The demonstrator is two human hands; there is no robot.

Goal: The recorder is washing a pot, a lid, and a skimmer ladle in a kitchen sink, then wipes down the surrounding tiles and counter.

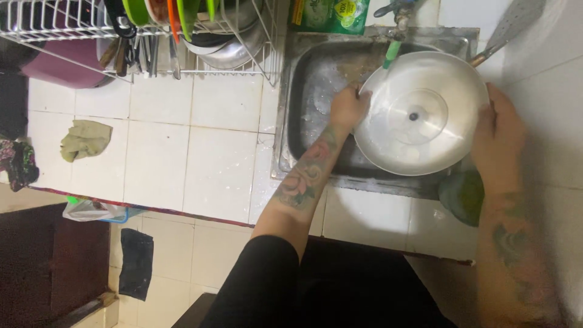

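Note:
A round steel lid (419, 115) with a small centre hole is held over the steel sink (291, 133). My left hand (348, 108) grips its left rim, fingers curled over the edge. My right hand (499, 140) holds its right rim. The tap (398, 24) with a green spout tip stands just above the lid's top edge. Soapy water lies in the sink basin under the lid.
A white wire dish rack (152, 36) with plates, utensils and a steel pot stands at upper left. A green cloth (85, 140) lies on the white tiled counter (200, 146). A green sponge (461, 195) sits by the sink's front edge. A metal spatula (510, 27) leans at upper right.

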